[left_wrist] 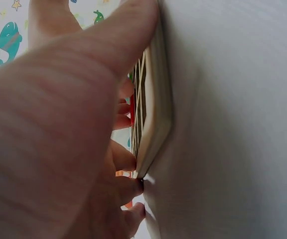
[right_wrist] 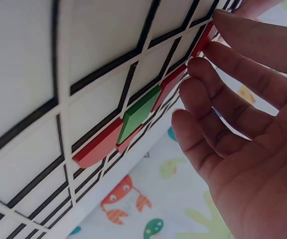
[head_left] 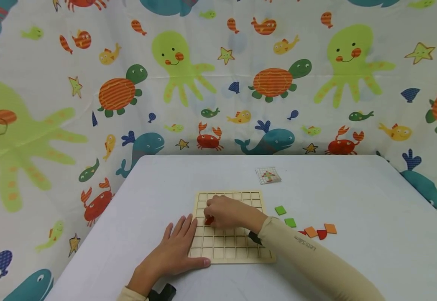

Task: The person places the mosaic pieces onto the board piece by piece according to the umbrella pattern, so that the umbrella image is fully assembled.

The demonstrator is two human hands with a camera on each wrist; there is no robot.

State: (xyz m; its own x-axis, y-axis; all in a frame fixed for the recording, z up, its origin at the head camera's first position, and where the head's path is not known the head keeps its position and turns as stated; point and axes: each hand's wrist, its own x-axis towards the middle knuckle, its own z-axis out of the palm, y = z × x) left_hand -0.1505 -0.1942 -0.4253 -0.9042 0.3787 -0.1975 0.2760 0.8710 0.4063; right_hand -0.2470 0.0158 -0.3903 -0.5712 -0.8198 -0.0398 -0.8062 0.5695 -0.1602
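A light wooden grid board (head_left: 218, 253) lies on the white table. My left hand (head_left: 175, 251) rests at its left side, fingers stretched along the left edge and thumb at the front corner. Over the board's left part, my right hand (head_left: 229, 212) pinches a red tile (head_left: 209, 220) between thumb and fingertips, down at the grid. The right wrist view shows that red tile (right_wrist: 203, 41) at the fingertips, partly covered. Near it on the grid sit a green tile (right_wrist: 139, 114) and red tiles (right_wrist: 98, 145), which the right hand hides in the head view.
Right of the board lie green squares (head_left: 280, 210), orange squares (head_left: 330, 228) and a red rounded piece (head_left: 321, 234); another red one is partly hidden by the right sleeve (head_left: 308, 251). Behind the board lies a pattern card (head_left: 268, 175). A sea-animal curtain (head_left: 210, 54) hangs behind the table.
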